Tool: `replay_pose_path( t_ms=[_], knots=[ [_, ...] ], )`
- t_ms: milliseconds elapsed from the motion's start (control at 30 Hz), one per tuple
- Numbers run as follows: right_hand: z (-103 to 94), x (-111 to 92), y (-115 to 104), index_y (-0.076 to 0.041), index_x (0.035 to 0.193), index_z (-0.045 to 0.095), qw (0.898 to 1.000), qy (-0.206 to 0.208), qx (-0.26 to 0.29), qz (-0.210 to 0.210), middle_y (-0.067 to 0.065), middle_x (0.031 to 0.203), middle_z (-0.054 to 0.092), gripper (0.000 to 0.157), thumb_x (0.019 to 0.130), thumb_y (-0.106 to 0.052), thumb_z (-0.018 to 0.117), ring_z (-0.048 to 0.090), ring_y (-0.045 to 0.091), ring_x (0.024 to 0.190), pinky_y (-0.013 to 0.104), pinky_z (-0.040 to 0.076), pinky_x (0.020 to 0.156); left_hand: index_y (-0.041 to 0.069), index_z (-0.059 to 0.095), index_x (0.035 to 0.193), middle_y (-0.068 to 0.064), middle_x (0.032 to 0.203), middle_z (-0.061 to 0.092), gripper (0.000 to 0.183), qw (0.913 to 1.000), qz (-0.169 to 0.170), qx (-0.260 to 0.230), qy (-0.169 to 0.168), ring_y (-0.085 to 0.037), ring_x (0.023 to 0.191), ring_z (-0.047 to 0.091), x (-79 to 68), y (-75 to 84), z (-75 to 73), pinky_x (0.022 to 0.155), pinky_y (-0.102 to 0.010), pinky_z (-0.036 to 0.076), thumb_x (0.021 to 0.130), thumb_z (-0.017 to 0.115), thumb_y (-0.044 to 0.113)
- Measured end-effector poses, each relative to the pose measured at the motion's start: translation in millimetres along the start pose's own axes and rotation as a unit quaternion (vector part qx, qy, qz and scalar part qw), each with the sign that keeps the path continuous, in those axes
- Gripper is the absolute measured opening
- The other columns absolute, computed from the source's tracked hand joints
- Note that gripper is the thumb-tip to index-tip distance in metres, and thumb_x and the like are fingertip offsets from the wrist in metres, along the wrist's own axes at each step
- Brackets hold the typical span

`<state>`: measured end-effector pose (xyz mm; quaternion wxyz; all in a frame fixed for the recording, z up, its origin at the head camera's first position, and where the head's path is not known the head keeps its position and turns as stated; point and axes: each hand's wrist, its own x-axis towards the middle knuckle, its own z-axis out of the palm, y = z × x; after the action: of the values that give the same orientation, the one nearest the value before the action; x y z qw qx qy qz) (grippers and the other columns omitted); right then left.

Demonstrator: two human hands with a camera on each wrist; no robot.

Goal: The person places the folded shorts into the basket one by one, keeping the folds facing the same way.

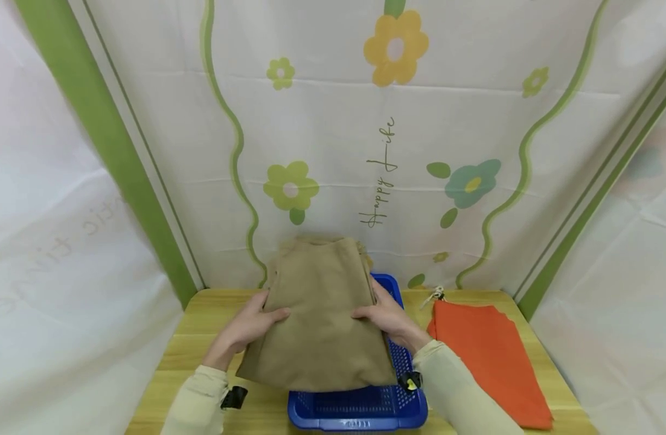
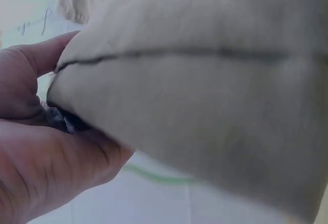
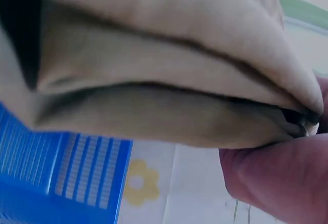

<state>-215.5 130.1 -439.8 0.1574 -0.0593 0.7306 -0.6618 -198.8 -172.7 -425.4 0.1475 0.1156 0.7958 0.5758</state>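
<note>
White sheeting [image 1: 322, 127] printed with flowers and the words "Happy Life" [image 1: 378, 172] hangs behind the far edge of a wood-grain desk [image 1: 172, 362], where we see a person in pale sleeves [image 1: 197, 399] holding up a folded khaki cloth [image 1: 322, 320] with both hands. The cloth is above the middle of the desk, over a blue basket [image 1: 357, 423], covering much of it and reaching past its left side. We see the left grip [image 1: 251, 321] clasping the cloth's left side, thumb on top, and the right grip [image 1: 388, 315] clasping the opposite side the same way. From the right wrist, we see several layers of fabric stacked in the fold. Along the desk's right edge lies an orange cloth [image 1: 490, 362], with a white cord [image 1: 433, 296] near the far edge just beside it.
</note>
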Motion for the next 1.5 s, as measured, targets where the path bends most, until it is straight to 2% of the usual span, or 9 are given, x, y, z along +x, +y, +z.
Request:
replay_pose_path(
  t_ms=[100, 233, 467, 600, 733, 867, 1100, 1333, 1500],
  knots=[
    [-16.5, -3, 1, -0.023, 0.163, 0.019, 1.0, 0.009, -0.009, 0.011, 0.021, 0.149, 0.044, 0.096, 0.087, -0.002, 0.073, 0.052, 0.038, 0.127, 0.052, 0.049, 0.097, -0.004, 0.041, 0.148, -0.02, 0.123, 0.063, 0.049, 0.9997, 0.01, -0.007, -0.02, -0.029, 0.101, 0.066, 7.0, 1.3, 10.6, 0.087, -0.047, 0.055, 0.105, 0.057, 0.013],
    [-36.0, -6, 5, -0.023, 0.164, 0.017, 0.999, 0.01, -0.017, 0.033, 0.022, 0.154, 0.036, 0.096, 0.088, -0.004, 0.073, 0.047, 0.041, 0.131, 0.054, 0.046, 0.1, -0.003, 0.039, 0.149, -0.02, 0.124, 0.062, 0.049, 0.9989, 0.001, -0.027, -0.038, -0.03, 0.103, 0.066, 15.6, 0.9, 25.1, 0.087, -0.048, 0.055, 0.105, 0.055, 0.013],
    [-60.6, -7, 19, -0.023, 0.164, 0.015, 0.998, 0.011, -0.039, 0.052, 0.022, 0.16, 0.026, 0.098, 0.087, -0.004, 0.073, 0.038, 0.044, 0.138, 0.058, 0.041, 0.105, -0.002, 0.04, 0.15, -0.019, 0.128, 0.061, 0.05, 0.9985, -0.023, -0.035, -0.034, -0.031, 0.107, 0.065, 29.0, -5.6, 51.0, 0.09, -0.05, 0.054, 0.104, 0.056, 0.012],
    [-68.6, -5, 32, -0.023, 0.165, 0.011, 0.997, 0.017, -0.042, 0.069, 0.023, 0.163, 0.02, 0.1, 0.088, -0.003, 0.071, 0.037, 0.047, 0.139, 0.06, 0.042, 0.103, -0.003, 0.033, 0.154, -0.023, 0.136, 0.055, 0.06, 0.9984, -0.036, -0.032, -0.029, -0.038, 0.117, 0.06, 35.8, -14.1, 62.9, 0.097, -0.055, 0.05, 0.102, 0.06, 0.012],
    [-70.8, -2, 48, -0.023, 0.165, 0.013, 0.995, 0.026, -0.039, 0.083, 0.025, 0.163, 0.018, 0.098, 0.088, -0.001, 0.07, 0.04, 0.05, 0.136, 0.06, 0.044, 0.1, -0.005, 0.023, 0.158, -0.03, 0.147, 0.044, 0.073, 0.9981, -0.058, -0.016, -0.013, -0.047, 0.129, 0.049, 39.7, -24.2, 71.4, 0.103, -0.062, 0.043, 0.1, 0.064, 0.013],
    [-70.6, 1, 66, -0.023, 0.164, 0.017, 0.995, 0.036, -0.04, 0.084, 0.026, 0.162, 0.022, 0.095, 0.088, 0.001, 0.069, 0.043, 0.049, 0.135, 0.058, 0.046, 0.098, -0.007, 0.021, 0.158, -0.033, 0.153, 0.035, 0.077, 0.9971, -0.073, 0.014, 0.011, -0.051, 0.134, 0.042, 43.4, -34.6, 78.3, 0.104, -0.065, 0.04, 0.099, 0.066, 0.012],
    [-63.8, 5, 82, -0.019, 0.164, 0.018, 0.994, 0.051, -0.067, 0.064, 0.028, 0.161, 0.024, 0.096, 0.085, 0.009, 0.064, 0.044, 0.049, 0.133, 0.054, 0.049, 0.094, -0.011, 0.027, 0.154, -0.035, 0.151, 0.037, 0.072, 0.9926, -0.08, 0.085, 0.034, -0.052, 0.134, 0.042, 48.9, -43.9, 88.8, 0.105, -0.062, 0.041, 0.096, 0.066, 0.006],
    [-56.1, 5, 86, -0.015, 0.164, 0.019, 0.992, 0.055, -0.09, 0.073, 0.031, 0.157, 0.028, 0.095, 0.083, 0.01, 0.063, 0.048, 0.048, 0.128, 0.052, 0.052, 0.089, -0.014, 0.033, 0.151, -0.035, 0.143, 0.047, 0.069, 0.9914, -0.077, 0.105, 0.015, -0.049, 0.128, 0.049, 49.1, -48.4, 94.0, 0.101, -0.059, 0.045, 0.091, 0.066, -0.002],
    [-51.2, 3, 89, -0.009, 0.162, 0.022, 0.988, 0.058, -0.118, 0.076, 0.032, 0.151, 0.036, 0.092, 0.084, 0.012, 0.064, 0.051, 0.048, 0.124, 0.054, 0.053, 0.086, -0.017, 0.037, 0.146, -0.035, 0.139, 0.05, 0.069, 0.986, -0.074, 0.149, 0.002, -0.047, 0.122, 0.054, 48.8, -49.5, 97.1, 0.095, -0.056, 0.05, 0.086, 0.068, -0.004]
  ],
)
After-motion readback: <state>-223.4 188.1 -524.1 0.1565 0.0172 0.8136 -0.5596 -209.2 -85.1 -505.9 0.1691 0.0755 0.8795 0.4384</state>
